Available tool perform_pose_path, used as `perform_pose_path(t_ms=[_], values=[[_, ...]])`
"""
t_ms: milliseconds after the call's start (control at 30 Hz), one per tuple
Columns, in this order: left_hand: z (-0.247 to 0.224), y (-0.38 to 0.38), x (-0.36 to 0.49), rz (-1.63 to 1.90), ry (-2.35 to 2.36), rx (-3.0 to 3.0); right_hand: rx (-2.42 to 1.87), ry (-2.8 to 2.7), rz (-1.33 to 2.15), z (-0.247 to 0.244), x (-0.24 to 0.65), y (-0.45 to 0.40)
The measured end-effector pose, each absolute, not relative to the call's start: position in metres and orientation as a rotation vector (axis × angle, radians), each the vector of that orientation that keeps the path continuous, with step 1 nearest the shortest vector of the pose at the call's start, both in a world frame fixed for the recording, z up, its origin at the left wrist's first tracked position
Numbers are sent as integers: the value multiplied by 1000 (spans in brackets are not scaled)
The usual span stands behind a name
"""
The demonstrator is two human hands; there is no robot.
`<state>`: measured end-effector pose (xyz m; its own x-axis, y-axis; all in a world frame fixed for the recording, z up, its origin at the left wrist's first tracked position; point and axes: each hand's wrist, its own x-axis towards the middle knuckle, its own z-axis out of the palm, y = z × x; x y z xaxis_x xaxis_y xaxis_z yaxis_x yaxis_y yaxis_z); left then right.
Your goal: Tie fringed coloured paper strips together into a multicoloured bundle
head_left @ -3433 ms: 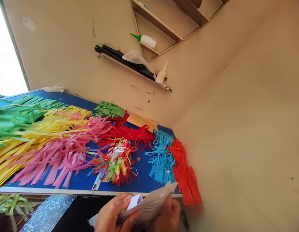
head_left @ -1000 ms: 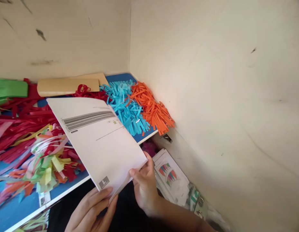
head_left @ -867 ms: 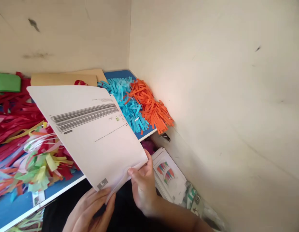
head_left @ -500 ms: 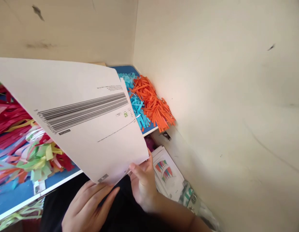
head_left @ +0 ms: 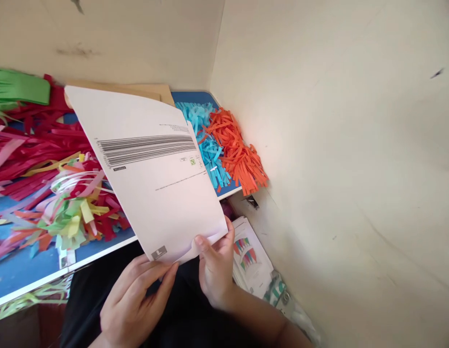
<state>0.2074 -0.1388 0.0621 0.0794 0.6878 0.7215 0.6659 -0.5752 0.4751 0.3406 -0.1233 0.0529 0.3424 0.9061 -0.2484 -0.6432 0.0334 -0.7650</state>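
Note:
A large white printed card (head_left: 173,208) with a wide barcode and small print is tilted up in front of me. Along its near edge a flap or second layer shows, folded up. My left hand (head_left: 137,295) pinches the near left corner between thumb and fingers, beside a dark printed square. At the near right corner my right hand (head_left: 217,266) grips the edge, thumb on the flap and fingers behind. Most of the card's far side is hidden from me.
Behind the card, a blue table (head_left: 24,278) bears multicoloured paper tassels (head_left: 72,212), blue fringe (head_left: 210,154), orange fringe (head_left: 238,150), green paper (head_left: 21,87) and brown card (head_left: 162,91). Pale walls close in behind and right. Printed cards (head_left: 249,261) and plastic packets (head_left: 282,295) lie below, right.
The card has swung away from me and right, appearing smaller. Its near flap now stands more lifted by my right thumb. Both hands keep their hold, and more of the table shows at left.

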Motion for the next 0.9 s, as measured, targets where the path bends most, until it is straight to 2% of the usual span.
perform_pose_path(t_ms=[600,667,767,900], values=[[65,-140,206,1607,1388,2409,-1048,-480,1122,39,343,-125],[63,-142,208,1710,1498,2271,-1039,-472,1108,38,342,-126],[61,-145,216,1839,1695,1734,-1030,-465,1070,37,338,-126],[61,-148,223,1422,1498,1262,-1035,-484,1075,33,336,-129]])
